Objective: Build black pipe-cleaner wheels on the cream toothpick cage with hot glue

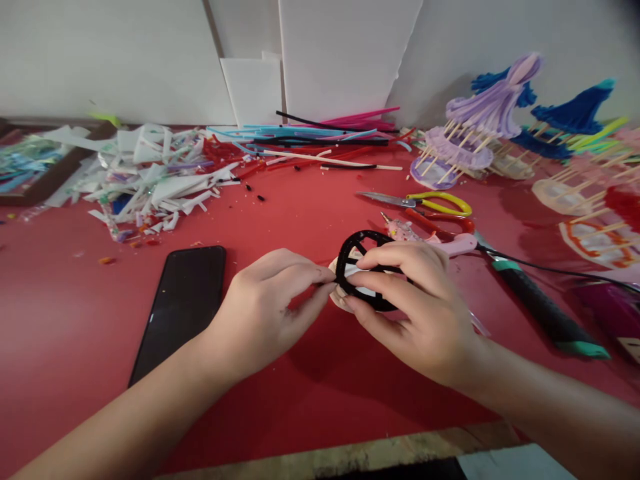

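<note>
no readable text, label, brand, number or sign anywhere, the face of the black phone [180, 307] showing no legible characters, the dark-handled cutter [547, 307] right of the phone likewise without legible lettering

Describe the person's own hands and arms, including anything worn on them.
The left hand and right hand are both ungloved, with no rings, watch or bracelet to be seen. The left forearm and right forearm are bare as far as the picture shows, with no sleeve in view.
</note>
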A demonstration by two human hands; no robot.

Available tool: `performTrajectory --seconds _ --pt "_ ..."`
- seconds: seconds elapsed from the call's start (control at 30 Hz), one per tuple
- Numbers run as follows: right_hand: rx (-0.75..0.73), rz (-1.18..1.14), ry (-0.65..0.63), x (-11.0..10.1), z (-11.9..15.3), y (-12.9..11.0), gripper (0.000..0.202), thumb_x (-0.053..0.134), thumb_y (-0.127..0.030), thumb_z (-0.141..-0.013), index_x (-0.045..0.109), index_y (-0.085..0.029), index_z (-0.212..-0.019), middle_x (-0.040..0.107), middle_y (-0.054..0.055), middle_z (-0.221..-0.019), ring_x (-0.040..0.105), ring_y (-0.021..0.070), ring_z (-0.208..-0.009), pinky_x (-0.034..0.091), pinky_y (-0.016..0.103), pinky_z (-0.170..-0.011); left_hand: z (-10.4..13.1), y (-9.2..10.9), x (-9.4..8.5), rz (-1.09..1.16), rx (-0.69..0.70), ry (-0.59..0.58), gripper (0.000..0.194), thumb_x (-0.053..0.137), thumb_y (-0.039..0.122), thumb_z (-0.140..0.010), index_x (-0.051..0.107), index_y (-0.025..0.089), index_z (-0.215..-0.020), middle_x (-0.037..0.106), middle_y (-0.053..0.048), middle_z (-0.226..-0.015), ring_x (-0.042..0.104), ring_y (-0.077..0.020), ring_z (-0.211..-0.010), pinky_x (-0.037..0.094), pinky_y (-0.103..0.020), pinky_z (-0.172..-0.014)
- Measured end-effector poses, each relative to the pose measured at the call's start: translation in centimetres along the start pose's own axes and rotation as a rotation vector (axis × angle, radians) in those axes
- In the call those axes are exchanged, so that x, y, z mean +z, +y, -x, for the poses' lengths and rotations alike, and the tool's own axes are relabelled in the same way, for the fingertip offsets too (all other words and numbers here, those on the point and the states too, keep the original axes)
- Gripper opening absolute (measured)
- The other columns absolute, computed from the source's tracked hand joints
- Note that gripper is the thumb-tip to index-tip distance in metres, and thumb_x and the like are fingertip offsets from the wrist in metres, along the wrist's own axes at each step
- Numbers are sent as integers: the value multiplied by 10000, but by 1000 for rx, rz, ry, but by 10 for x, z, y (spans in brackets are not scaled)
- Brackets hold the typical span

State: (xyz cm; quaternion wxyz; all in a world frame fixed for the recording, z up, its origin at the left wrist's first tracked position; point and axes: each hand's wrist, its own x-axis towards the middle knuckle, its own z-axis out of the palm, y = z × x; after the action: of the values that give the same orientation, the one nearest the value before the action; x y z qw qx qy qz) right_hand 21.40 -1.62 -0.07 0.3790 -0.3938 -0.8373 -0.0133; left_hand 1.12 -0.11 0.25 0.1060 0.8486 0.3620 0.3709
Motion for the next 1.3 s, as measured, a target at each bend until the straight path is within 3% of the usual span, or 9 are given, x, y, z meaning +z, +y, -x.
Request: performTrajectory --seconds 0.37,0.63,0.9,1.07,1.17,1.23,1.3 --pt "6 -10 -5 -1 1 -1 67 687 -185 -818 681 -158 -879 690 83 -944 601 219 -937 453 385 -823 -6 2 -1 287 -279 -102 91 676 109 -795 714 192 -796 729 53 -723 676 -54 -635 520 -106 -611" --pt "-11 -23 -19 -2 2 0 76 693 -194 -821 684 -157 -887 691 83 -958 587 213 -947 452 387 -844 -2 0 -2 40 16 8 35 655 140 -832 685 156 -843 706 -1 -743 654 -93 -689 527 -193 -670" --pt "-9 -31 -24 2 3 0 91 689 -216 -826 678 -164 -899 689 80 -959 591 213 -948 466 399 -855 -1 1 -2 108 -47 -29 52 661 104 -812 677 154 -812 687 15 -725 637 -68 -675 500 -162 -662" --pt "20 -66 -72 -14 4 12 370 743 -385 -756 677 -191 -1064 664 100 -1093 596 272 -1032 456 485 -943 0 -1 -2 108 -31 -1 52 648 102 -816 668 151 -816 684 7 -727 635 -72 -677 505 -166 -660" --pt "111 -2 78 -33 4 31 370 714 -248 -766 658 -202 -1128 649 114 -1136 602 285 -1064 469 482 -942 0 -3 -3 111 -36 10 67 646 87 -805 659 152 -802 678 6 -717 635 -77 -673 513 -169 -657" --pt "117 61 235 -46 5 43 290 690 -127 -764 674 -224 -1037 682 81 -1004 641 249 -957 509 426 -856 0 -5 -4 117 -33 14 70 653 89 -799 658 158 -796 674 6 -707 635 -84 -667 519 -177 -649" --pt "153 112 294 -55 6 51 206 646 -85 -795 672 -238 -931 689 50 -887 658 211 -846 522 364 -753 0 -7 -4 119 -21 14 75 650 91 -801 657 166 -800 671 5 -706 635 -91 -666 525 -187 -644"
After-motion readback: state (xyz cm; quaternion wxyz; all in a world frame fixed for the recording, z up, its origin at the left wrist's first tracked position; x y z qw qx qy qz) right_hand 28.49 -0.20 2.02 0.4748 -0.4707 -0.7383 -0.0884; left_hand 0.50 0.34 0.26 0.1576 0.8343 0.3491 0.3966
